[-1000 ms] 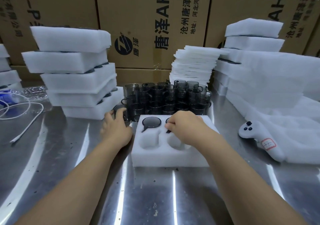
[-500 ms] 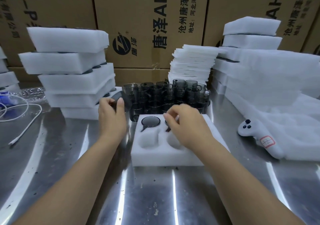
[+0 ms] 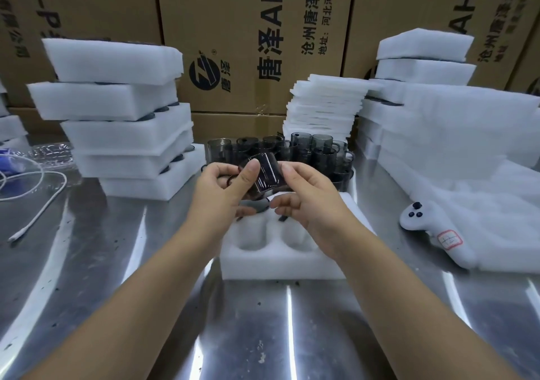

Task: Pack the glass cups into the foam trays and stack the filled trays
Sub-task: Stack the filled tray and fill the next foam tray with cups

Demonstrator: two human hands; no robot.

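A shiny steel table (image 3: 117,262) stands before a wall of printed cardboard cartons (image 3: 248,28). On it lies a white foam tray (image 3: 277,265) with four pockets. The two near pockets show bare foam and the far-left one holds a dark cup, of which only the rim shows. The far-right pocket is mostly hidden behind the right hand (image 3: 309,201).

A smoked glass cup (image 3: 267,172) is held tilted in the air over the far half of the tray, between both hands. The left hand (image 3: 219,192) grips it with thumb on top and fingers curled behind. The right hand's thumb presses its other side, fingers curled beneath. Its handle is blurred and partly covered.

Just behind stands a cluster of loose cups (image 3: 318,151). At left rises a stack of filled trays (image 3: 122,134), with dark cup edges peeking between layers. Thin foam sheets (image 3: 324,107) are piled behind the cluster. A white controller (image 3: 429,233) lies to the right, and a white cable (image 3: 38,201), cut off by the frame, to the left.
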